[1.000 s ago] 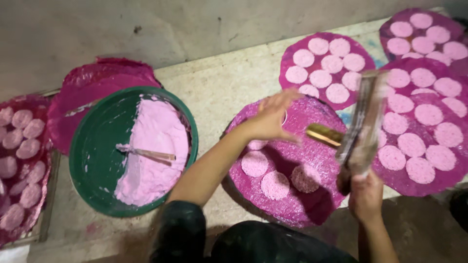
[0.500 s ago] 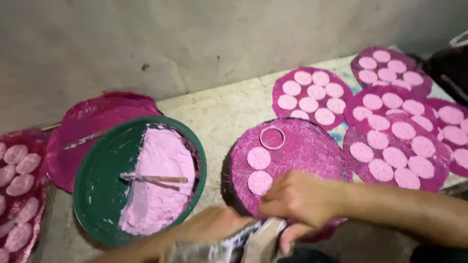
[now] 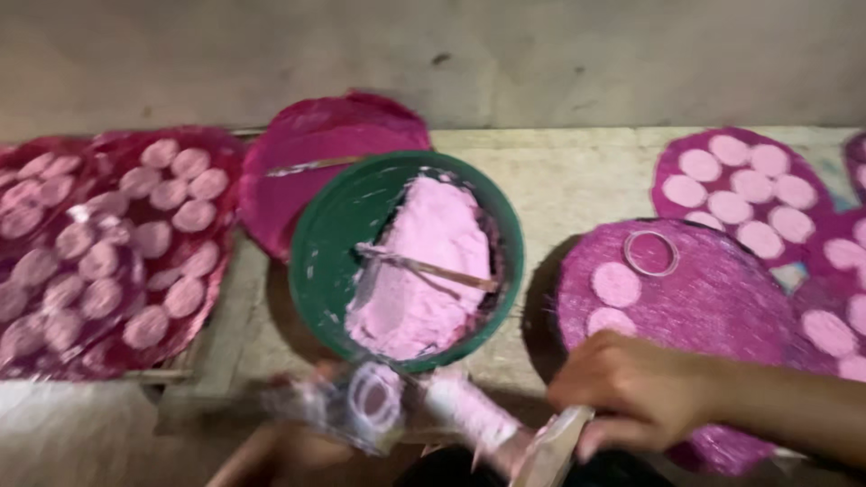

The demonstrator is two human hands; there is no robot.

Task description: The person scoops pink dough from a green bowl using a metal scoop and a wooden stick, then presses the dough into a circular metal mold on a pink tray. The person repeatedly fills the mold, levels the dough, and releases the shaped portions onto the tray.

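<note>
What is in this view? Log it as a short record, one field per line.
Setting: pale concrete ledge against a wall
Centre: green bowl of pink paste, stick lying in it
Right tray: magenta round tray with pink discs and a ring mould
Left: trays of pink discs
Right hand: grips a flat scraper
Left hand: blurred, at a ring-shaped tool

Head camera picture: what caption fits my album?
Right hand grips a flat tool beside a green bowl of pink paste.
</note>
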